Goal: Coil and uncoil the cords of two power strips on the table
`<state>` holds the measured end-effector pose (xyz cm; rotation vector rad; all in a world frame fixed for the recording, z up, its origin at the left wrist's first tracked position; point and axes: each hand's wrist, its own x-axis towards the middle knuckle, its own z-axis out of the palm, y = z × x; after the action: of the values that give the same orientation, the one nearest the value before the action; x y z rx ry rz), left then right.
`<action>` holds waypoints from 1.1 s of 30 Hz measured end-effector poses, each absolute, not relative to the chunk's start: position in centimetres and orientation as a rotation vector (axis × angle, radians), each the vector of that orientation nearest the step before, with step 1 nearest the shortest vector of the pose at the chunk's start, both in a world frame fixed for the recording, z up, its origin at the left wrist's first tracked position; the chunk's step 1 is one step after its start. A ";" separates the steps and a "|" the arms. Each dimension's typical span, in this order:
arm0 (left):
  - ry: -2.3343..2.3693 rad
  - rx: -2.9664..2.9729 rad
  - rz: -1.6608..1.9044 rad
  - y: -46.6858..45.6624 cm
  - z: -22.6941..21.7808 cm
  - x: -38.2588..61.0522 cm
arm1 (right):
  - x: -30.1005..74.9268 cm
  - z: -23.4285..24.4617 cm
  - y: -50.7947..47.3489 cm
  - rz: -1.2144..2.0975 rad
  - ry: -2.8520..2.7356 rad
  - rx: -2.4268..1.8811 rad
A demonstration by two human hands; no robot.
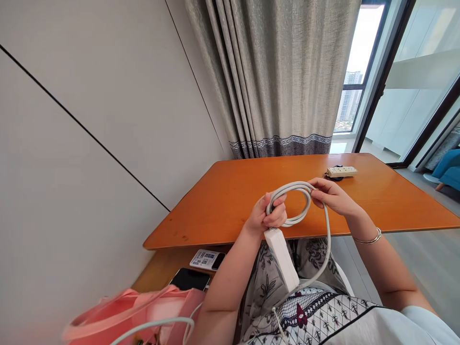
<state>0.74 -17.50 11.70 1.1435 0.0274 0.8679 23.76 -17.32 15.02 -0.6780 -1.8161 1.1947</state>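
Observation:
A white cable (295,221) is wound into a loose coil of several loops above the table's near edge. My left hand (269,212) is closed round the left side of the coil. My right hand (332,195) pinches the coil's right side between thumb and fingers. From there a single length (328,244) of the cable hangs in a wide bend toward my lap. Below my left hand hangs a white oblong block (282,258), which looks like a power strip seen from its side; its sockets do not show.
On the orange wooden table (223,196), a cream power strip (341,171) with a dark cord lies at the far right. At lower left are a dark phone (189,279), a printed card (204,259) and a pink bag (143,311). A curtain (287,72) hangs behind the table.

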 end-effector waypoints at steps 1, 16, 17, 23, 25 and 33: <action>0.036 1.116 0.892 -17.5 11.7 0.8 | 23.6 14.5 -17.2 1.220 -1.779 -0.671; 0.196 0.882 1.528 -16.2 14.5 -1.3 | 23.0 7.6 -17.1 1.297 -1.542 -0.937; 0.184 0.881 1.548 -16.3 14.7 -1.3 | 23.0 7.5 -17.4 1.246 -1.584 -0.953; 0.203 0.883 1.591 -17.0 16.0 -0.9 | 22.7 7.9 -20.6 0.766 -2.040 -1.119; 0.238 0.900 1.595 -17.2 16.0 -0.6 | 22.6 8.6 -21.5 0.583 -2.165 -1.171; 0.283 1.113 1.677 -17.5 14.8 0.8 | 21.8 12.4 -23.1 -0.089 -2.459 -1.608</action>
<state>0.84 -17.49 14.77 1.1130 0.2829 1.6766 21.81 -23.14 12.43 -1.6076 -2.4593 -0.0889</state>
